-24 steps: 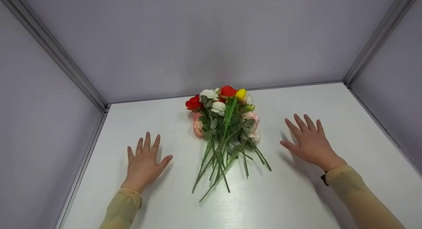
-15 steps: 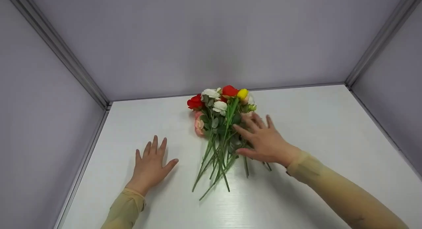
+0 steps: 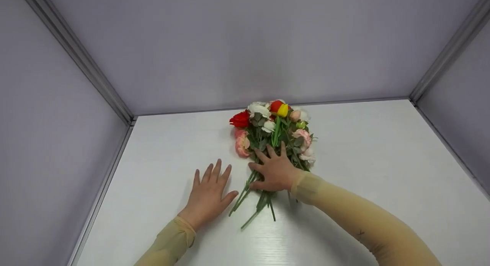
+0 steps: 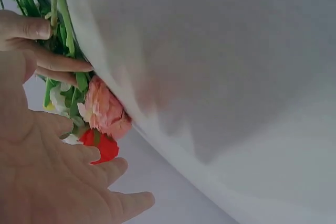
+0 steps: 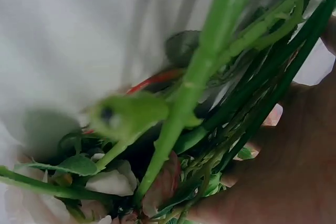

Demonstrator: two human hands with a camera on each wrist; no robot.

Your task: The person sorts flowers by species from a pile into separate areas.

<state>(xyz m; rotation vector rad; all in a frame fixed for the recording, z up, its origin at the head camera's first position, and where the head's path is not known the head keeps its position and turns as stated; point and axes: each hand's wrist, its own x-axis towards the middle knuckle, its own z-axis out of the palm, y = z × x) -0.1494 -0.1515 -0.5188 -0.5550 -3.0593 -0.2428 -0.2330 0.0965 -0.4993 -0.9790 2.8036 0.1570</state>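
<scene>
A bunch of flowers (image 3: 278, 130) with red, white, pink and yellow heads lies on the white table, heads toward the back wall. My right hand (image 3: 277, 174) rests across the green stems with spread, mostly straight fingers. In the right wrist view, stems (image 5: 184, 90) run close to the palm of that hand (image 5: 286, 166). My left hand (image 3: 206, 199) is held with straight fingers just left of the stems, apart from them. The left wrist view has its palm (image 4: 58, 182) in front of a pink flower (image 4: 105, 109) and a red one (image 4: 102, 147).
A grey wall (image 3: 252, 48) stands behind the table (image 3: 168, 143), close to the flower heads. Side walls with metal corner posts (image 3: 82, 59) rise at left and right. Several stem ends (image 3: 250, 220) point toward the table's front.
My right hand has moved left from the table's right side onto the stems. Right-hand stem ends have shifted left, closer to the others. My left hand has moved right, nearer the bunch.
</scene>
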